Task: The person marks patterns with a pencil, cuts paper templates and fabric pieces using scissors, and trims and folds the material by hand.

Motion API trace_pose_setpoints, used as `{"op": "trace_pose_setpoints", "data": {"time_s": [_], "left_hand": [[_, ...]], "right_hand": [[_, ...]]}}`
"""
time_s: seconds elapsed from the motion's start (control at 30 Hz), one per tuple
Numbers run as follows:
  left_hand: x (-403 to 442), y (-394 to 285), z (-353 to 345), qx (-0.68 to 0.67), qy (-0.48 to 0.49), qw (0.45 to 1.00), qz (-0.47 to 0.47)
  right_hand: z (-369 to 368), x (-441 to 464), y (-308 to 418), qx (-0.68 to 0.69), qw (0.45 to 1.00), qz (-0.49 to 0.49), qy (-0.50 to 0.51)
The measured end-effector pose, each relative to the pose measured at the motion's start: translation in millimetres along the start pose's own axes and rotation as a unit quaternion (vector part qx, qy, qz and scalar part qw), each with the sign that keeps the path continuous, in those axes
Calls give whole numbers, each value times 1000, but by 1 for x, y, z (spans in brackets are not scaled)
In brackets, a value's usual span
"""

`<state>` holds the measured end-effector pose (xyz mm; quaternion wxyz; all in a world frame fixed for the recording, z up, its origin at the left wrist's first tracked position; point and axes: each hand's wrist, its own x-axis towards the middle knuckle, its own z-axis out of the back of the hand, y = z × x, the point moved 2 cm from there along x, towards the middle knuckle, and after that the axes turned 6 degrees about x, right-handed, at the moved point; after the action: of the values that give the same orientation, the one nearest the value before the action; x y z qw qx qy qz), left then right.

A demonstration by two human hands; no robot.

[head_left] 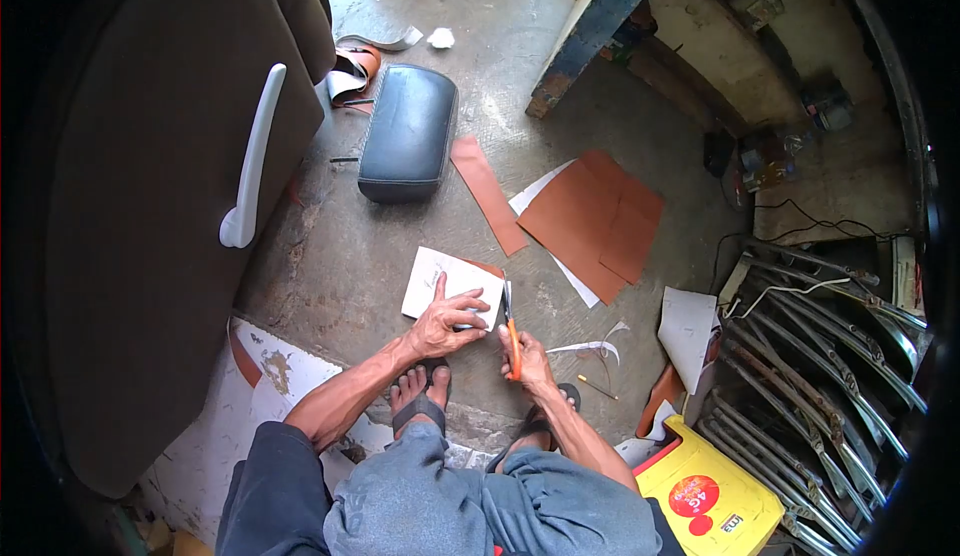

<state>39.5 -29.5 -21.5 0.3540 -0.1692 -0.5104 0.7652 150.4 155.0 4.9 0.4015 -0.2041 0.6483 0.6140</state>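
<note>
My left hand (440,327) rests with spread fingers on a white rectangular piece (425,286) that bears faint handwriting. A strip of brown leather-like material (488,267) shows along the piece's upper right edge. My right hand (530,359) is closed around the orange handles of a pair of scissors (514,341). The blades point away from me and lie along the right edge of the white piece. Whether they are cutting into it, I cannot tell.
Beyond the piece lie a long brown strip (487,196), brown sheets (590,221) and a black padded headrest (408,131). A pencil-like stick (598,387) and white offcuts (590,347) lie at right. Metal frames (800,386) stack beside a yellow box (710,491). A dark panel (150,206) rises at left.
</note>
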Motion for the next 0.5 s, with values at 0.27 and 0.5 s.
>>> {"op": "trace_pose_setpoints", "data": {"time_s": [0.27, 0.5], "left_hand": [[-1, 10, 26, 95, 208, 970, -84], [12, -7, 26, 152, 240, 958, -28]], "right_hand": [[43, -1, 5, -241, 967, -20, 83], [26, -20, 1, -122, 987, -37, 94]]}}
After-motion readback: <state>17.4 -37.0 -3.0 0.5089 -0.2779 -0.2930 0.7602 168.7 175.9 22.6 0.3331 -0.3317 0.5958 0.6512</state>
